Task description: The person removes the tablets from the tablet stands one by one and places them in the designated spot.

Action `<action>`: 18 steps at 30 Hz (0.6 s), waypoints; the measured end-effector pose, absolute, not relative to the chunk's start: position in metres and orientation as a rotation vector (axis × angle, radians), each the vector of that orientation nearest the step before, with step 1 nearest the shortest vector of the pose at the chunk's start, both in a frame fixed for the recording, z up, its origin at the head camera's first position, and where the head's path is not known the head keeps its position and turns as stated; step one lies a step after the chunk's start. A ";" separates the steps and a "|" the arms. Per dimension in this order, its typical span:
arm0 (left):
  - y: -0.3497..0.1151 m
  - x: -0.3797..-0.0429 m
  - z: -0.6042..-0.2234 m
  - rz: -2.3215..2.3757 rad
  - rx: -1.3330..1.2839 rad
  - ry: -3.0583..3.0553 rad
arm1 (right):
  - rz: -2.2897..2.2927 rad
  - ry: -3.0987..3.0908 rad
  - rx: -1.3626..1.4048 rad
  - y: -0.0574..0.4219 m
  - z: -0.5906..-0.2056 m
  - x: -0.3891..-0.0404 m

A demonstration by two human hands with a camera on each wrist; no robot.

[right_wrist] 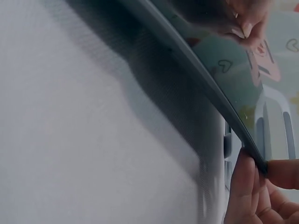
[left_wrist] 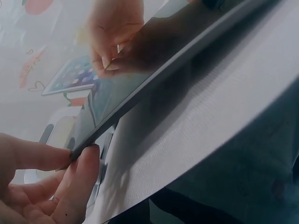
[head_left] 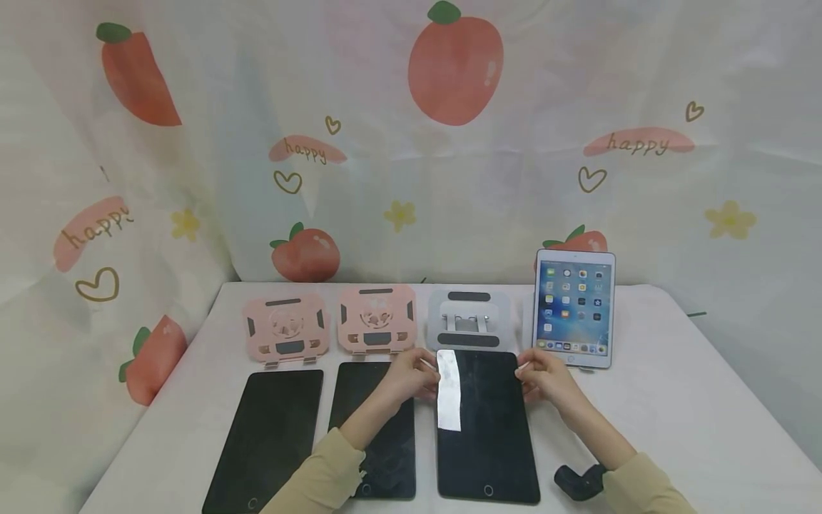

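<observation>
Observed rightmost black tablet (head_left: 489, 435) clamped at both upper side edges in the pinched thumb and fingers of left hand (head_left: 409, 376) and right hand (head_left: 544, 375), top end raised off table (head_left: 674, 414), just before blue stand (head_left: 469, 340).
</observation>
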State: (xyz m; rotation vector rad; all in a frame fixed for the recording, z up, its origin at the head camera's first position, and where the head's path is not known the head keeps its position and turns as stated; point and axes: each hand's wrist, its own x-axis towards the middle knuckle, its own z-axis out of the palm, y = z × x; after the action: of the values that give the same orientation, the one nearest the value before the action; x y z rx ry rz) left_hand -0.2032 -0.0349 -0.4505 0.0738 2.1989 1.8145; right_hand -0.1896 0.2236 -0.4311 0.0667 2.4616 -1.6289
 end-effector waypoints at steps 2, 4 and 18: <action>-0.035 -0.203 -0.450 1.788 0.081 2.213 | -1.617 2.454 0.062 0.224 -0.432 -0.190; -0.035 -0.203 -0.450 1.763 0.086 2.225 | -1.615 2.440 0.062 0.224 -0.434 -0.191; -0.034 -0.203 -0.454 1.479 0.187 2.516 | -1.542 2.438 0.149 0.218 -0.440 -0.191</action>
State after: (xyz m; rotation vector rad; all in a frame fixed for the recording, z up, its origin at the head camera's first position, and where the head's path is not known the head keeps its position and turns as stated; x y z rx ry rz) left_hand -0.2028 -0.0344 -0.4545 0.1872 2.5159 1.4789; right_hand -0.1913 0.2183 -0.4399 0.1492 2.4379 -1.5421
